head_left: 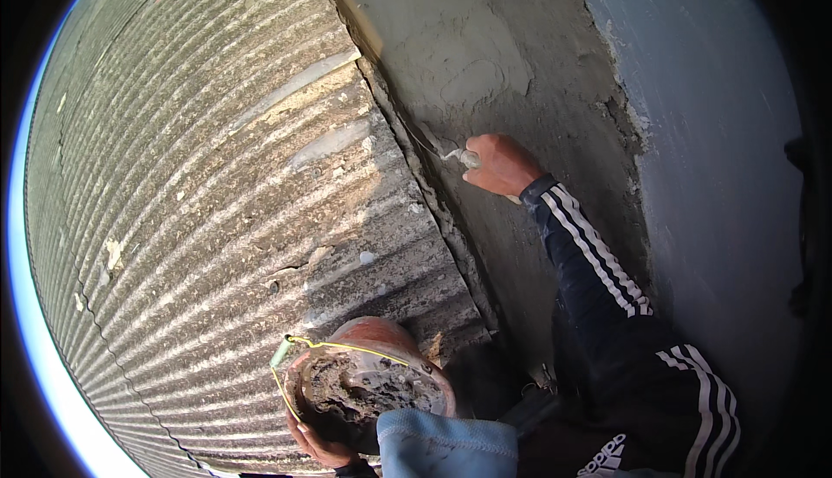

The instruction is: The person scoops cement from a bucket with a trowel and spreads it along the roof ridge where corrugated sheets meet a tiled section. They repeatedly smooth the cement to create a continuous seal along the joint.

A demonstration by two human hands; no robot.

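The right hand clenches a trowel by smooth grey plaster. The left hand clasps a round bucket of lumpy mortar near corrugated sheeting.

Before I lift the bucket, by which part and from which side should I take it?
Probably by the pale green grip of its yellow wire handle, coming from the picture's upper left: the tube-shaped grip sticks out past the bucket's rim, clear of the left hand.
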